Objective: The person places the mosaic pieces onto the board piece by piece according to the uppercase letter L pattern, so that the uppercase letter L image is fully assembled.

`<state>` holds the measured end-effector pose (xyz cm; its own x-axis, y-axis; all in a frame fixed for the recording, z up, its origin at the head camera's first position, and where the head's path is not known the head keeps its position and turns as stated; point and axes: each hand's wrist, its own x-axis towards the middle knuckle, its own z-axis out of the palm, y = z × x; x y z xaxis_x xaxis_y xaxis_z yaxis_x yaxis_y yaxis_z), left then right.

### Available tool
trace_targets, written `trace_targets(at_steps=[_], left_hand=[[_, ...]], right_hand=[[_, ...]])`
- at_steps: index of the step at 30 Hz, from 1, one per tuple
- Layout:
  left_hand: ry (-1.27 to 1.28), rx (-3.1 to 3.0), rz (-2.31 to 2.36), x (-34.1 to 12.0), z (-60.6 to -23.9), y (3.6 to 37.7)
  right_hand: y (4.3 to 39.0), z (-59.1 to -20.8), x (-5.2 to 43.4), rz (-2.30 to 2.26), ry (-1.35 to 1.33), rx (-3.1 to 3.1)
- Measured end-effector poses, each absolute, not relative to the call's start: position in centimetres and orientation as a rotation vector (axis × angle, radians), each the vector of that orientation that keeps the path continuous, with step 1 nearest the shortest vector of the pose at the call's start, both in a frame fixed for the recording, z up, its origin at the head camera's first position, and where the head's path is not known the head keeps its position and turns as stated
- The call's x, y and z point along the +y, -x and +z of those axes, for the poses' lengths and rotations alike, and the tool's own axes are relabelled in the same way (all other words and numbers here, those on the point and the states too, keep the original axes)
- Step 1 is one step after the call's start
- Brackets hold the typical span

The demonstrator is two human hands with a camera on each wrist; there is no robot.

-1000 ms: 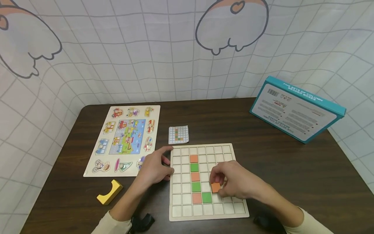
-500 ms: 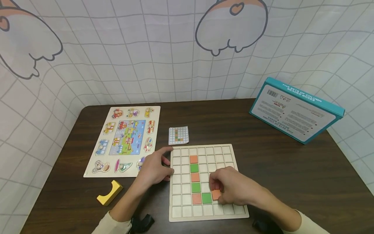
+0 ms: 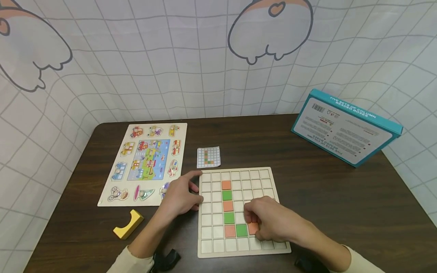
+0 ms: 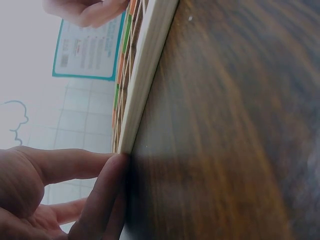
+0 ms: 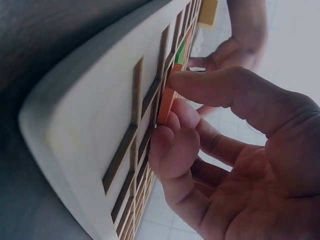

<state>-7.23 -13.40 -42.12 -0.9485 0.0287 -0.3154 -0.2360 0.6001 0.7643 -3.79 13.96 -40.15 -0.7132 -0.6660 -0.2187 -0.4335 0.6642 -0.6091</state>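
A pale wooden grid board [image 3: 244, 255] lies on the dark table. Orange and green square tiles run down its third column, and a green tile [image 3: 241, 230] sits beside the lowest one. My right hand [image 3: 274, 220] pinches an orange tile [image 5: 167, 104] between thumb and fingers at the cell right of that green tile. In the right wrist view this tile is slightly tilted, one edge down at the slot. My left hand [image 3: 179, 196] touches the board's left edge with its fingertips [image 4: 119, 161]. A small card [image 3: 209, 157] printed with a coloured grid lies behind the board.
A vehicle puzzle board [image 3: 116, 165] lies at the left, partly behind my left hand. In front of it is a yellow arched block [image 3: 129, 224]. A teal-edged box [image 3: 345, 131] stands tilted at the back right. A white grid curtain [image 3: 211, 83] hangs behind the table.
My right hand has moved toward me and down with the orange tile, bringing it to the cell beside the lower green tile. My left hand has stayed at the board's edge.
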Motion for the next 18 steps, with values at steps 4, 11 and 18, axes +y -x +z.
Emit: trace_targets(at_steps=[4, 11, 18], left_hand=[[0.170, 2.536, 1.269, -13.39, -42.16, 7.25], [0.166, 2.540, 1.267, -13.42, -42.15, 7.27], [0.157, 2.544, 1.271, -13.52, -42.28, 7.20]], right_hand=[[3.75, -40.12, 13.91, -0.726, 0.872, 2.467], [3.78, -40.11, 13.84, -0.726, 0.867, 2.469], [3.89, -40.12, 13.98, -0.778, 0.853, 2.446]])
